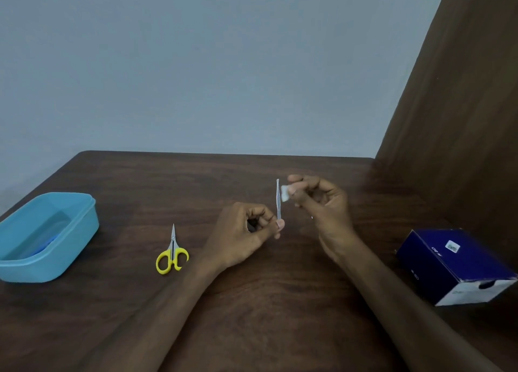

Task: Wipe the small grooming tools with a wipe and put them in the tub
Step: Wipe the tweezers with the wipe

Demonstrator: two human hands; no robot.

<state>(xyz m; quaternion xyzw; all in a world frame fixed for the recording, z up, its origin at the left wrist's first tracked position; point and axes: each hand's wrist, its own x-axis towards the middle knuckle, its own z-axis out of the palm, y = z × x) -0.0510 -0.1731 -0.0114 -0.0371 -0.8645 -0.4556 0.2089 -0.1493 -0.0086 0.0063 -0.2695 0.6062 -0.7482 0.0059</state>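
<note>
the slim metal tool (pixel 278 200), pale silver and tapered to a fine tip, stands nearly upright above the middle of the table (pixel 252 301). the left hand (pixel 244 234) pinches its lower end between thumb and curled fingers. the right hand (pixel 322 200) pinches a small white wipe (pixel 285 193) against the upper part of the tool's shaft. the scissors (pixel 173 252), with yellow loop handles and short pointed steel blades, lie flat on the table to the left of the left hand, tips pointing away from the person. the light blue tub (pixel 84 231) sits at the table's left edge, well apart from the scissors.

the table is dark brown wood grain with a rounded far corner, set against a plain grey-blue wall (pixel 196 63); a brown wooden panel (pixel 462 105) rises on the right. a dark blue box (pixel 454 265) rests near the right edge.

something blue lies inside the tub, too dim to identify. the tub's left side is cut off by the frame. the print on the box is blurred.
</note>
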